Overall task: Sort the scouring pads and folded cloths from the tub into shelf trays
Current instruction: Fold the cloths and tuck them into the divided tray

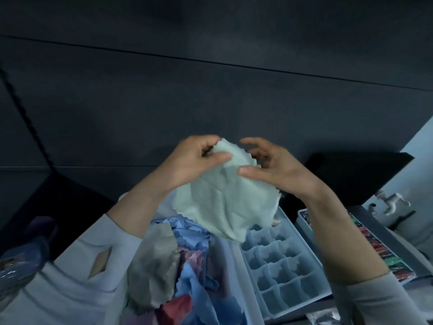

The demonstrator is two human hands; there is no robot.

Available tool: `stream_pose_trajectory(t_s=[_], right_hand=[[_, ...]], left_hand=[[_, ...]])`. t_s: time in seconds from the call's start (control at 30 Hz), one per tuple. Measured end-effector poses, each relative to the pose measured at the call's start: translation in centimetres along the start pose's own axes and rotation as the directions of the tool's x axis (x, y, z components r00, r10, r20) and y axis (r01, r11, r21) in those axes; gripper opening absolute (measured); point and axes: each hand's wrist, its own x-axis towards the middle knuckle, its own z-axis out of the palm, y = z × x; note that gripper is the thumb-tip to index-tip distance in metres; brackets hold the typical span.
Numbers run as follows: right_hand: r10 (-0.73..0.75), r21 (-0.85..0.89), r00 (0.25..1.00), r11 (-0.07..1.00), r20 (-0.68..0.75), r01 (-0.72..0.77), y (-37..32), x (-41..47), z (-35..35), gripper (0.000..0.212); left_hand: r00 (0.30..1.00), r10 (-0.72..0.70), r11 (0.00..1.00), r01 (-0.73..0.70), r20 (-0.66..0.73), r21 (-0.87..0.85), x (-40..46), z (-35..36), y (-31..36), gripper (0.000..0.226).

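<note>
Fingers (222, 157) of the left hand (194, 160) pinch the top edge of the pale green cloth (222, 205); the right hand (269, 165) presses its thumb on the cloth, other fingers loosely curled behind it. Cloth hangs unfolded, well above the heap of cloths (187, 266) in the tub and the divided tray (278, 266). Risk: the grip is narrow and near the edge, so re-gripping to fold may let the cloth slip back into the heap, or drape across several compartments.

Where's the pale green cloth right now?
In the head view it is centre frame, held up by both hands: left hand pinches its top edge, right hand its right side, above the cloth pile and divided tray.
</note>
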Motion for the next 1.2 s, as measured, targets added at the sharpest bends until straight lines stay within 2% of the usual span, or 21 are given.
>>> stream_pose_trajectory(t_s=[0.07, 0.1, 0.17, 0.33, 0.43, 0.5, 0.57, 0.67, 0.77, 0.83, 0.93, 1.03, 1.13, 1.2], right_hand=[[-0.041, 0.019, 0.999, 0.999, 0.007, 0.041, -0.4, 0.4, 1.2, 0.043], [-0.041, 0.053, 0.998, 0.998, -0.038, 0.043, -0.6, 0.7, 1.7, 0.032], [-0.009, 0.148, 0.987, 0.988, -0.16, 0.033, -0.2, 1.0, 1.6, 0.027], [0.179, 0.385, 0.915, 0.923, -0.362, -0.028, 2.1, 0.2, -1.1, 0.016], [0.216, 0.448, 0.908, 0.893, -0.359, -0.036, 3.0, -0.2, -1.5, 0.019], [0.186, 0.438, 0.92, 0.899, -0.346, -0.018, 3.4, -0.5, -1.4, 0.021], [0.176, 0.426, 0.918, 0.905, -0.356, -0.008, 3.7, -0.7, -1.4, 0.022], [0.159, 0.373, 0.86, 0.927, -0.484, 0.038, 4.1, -0.6, -1.7, 0.026], [0.062, 0.266, 0.789, 0.955, -0.612, 0.131, 4.0, -0.2, -0.6, 0.029], [-0.039, 0.208, 0.803, 0.957, -0.595, 0.201, 3.6, 0.1, 1.3, 0.03], [-0.175, 0.142, 0.849, 0.95, -0.498, 0.28, 2.7, 0.3, 3.9, 0.033], [-0.216, 0.131, 0.852, 0.941, -0.476, 0.312, 2.3, 0.1, 5.0, 0.029], [-0.196, 0.139, 0.851, 0.945, -0.486, 0.297, 2.4, -0.4, 4.7, 0.019], [-0.192, 0.164, 0.873, 0.942, -0.448, 0.292, 2.4, -0.7, 4.6, 0.019]], left_hand=[[0.998, 0.068, 0.998, -0.068, 0.01, 0.017, 0.4, 1.3, 0.4, 0.023], [0.996, 0.089, 0.996, -0.088, -0.026, 0.014, 0.5, 1.8, 0.4, 0.018], [0.994, 0.074, 0.997, -0.074, -0.08, 0.003, 0.3, 2.2, -0.7, 0.016], [0.983, -0.172, 0.98, 0.165, 0.064, 0.109, -2.7, 1.0, -6.7, 0.015], [0.967, -0.251, 0.965, 0.247, 0.048, 0.087, -3.8, 0.5, -8.2, 0.016], [0.967, -0.255, 0.965, 0.255, -0.004, 0.067, -3.7, 0.6, -7.9, 0.018], [0.964, -0.242, 0.965, 0.251, -0.113, 0.079, -3.4, 0.5, -7.1, 0.022], [0.923, -0.268, 0.949, 0.303, -0.277, 0.09, -2.9, -0.2, -5.6, 0.022], [0.861, -0.376, 0.923, 0.316, -0.344, -0.217, -2.1, 0.6, -4.2, 0.011], [0.854, -0.425, 0.865, 0.286, -0.301, -0.412, -1.1, 2.3, -2.5, 0.013], [0.872, -0.431, 0.8, 0.252, -0.23, -0.545, 0.1, 4.5, 0.0, 0.021], [0.903, -0.371, 0.817, 0.206, -0.218, -0.538, 0.6, 5.2, 1.0, 0.024], [0.903, -0.342, 0.861, 0.191, -0.259, -0.472, 0.6, 5.1, 0.9, 0.023], [0.898, -0.353, 0.857, 0.198, -0.262, -0.476, 0.6, 5.0, 0.6, 0.023]])
